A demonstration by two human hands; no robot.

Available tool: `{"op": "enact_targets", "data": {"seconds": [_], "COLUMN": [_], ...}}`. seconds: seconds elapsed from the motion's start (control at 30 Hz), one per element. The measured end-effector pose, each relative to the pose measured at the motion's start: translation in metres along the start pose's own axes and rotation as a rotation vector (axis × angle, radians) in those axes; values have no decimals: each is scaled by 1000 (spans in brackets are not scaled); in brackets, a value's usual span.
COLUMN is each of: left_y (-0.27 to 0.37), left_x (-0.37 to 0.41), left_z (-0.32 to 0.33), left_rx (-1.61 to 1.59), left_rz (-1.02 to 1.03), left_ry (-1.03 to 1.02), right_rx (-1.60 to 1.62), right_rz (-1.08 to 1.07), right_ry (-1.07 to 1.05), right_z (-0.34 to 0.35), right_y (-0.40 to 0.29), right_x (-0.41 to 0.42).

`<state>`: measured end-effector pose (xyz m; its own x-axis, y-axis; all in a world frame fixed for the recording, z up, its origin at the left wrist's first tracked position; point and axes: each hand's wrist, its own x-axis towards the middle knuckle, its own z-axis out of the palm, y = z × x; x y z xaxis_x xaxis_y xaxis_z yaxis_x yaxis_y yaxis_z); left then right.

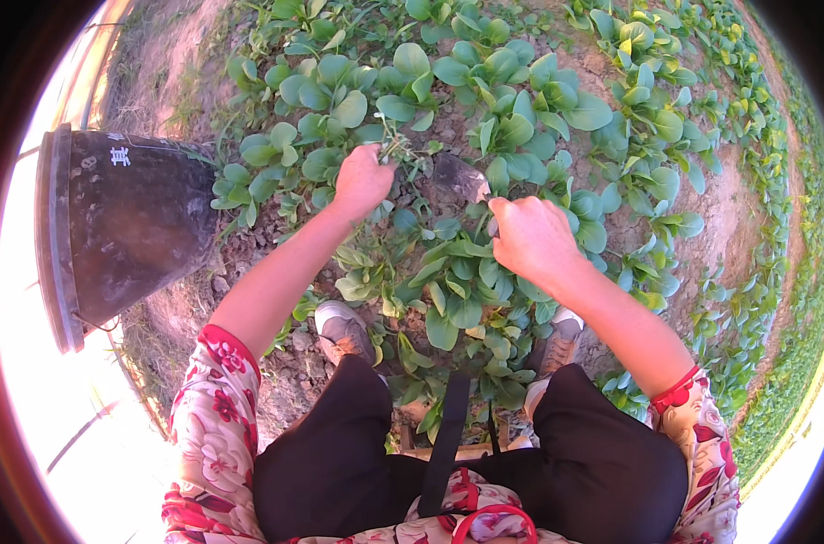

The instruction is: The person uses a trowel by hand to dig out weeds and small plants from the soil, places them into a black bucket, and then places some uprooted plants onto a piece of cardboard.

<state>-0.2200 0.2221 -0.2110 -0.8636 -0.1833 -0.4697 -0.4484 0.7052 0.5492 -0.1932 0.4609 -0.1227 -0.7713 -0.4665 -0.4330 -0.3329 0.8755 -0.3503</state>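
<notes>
My left hand (365, 178) is closed on a small bunch of pulled weeds (399, 146), whose thin stems and pale roots stick out past the fingers. My right hand (531, 234) grips the handle of a small hand trowel (461, 178). The trowel's dark, soil-covered metal blade points up and left, close to the weeds, over bare soil between the plants. Most of its handle is hidden in my fist. Leafy green vegetable plants (452, 285), with broad rounded leaves, grow around both hands.
A black plastic bucket (140, 211) with a wire handle stands at the left edge of the bed. My shoes (347, 330) are planted among the leaves, with a wooden stool or frame (452, 450) partly visible between my legs. More leafy rows (657, 122) extend to the right.
</notes>
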Motion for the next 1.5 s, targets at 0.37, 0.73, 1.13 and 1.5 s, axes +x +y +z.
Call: {"op": "enact_targets", "data": {"seconds": [0.37,0.73,1.13,1.5], "left_y": [14,15,-24,-11], "left_x": [9,8,-17,-25], "left_z": [35,16,-40,-5], "left_rx": [504,219,-219,706], "left_rz": [168,220,26,120], "left_ry": [-79,-109,-200,-237], "right_rx": [131,609,95,123], "right_rz": [43,243,-83,-39], "right_ry": [18,40,-272,-129], "right_z": [21,16,-12,21], "right_y": [-9,25,-18,-23], "right_x": [36,26,5,19]}}
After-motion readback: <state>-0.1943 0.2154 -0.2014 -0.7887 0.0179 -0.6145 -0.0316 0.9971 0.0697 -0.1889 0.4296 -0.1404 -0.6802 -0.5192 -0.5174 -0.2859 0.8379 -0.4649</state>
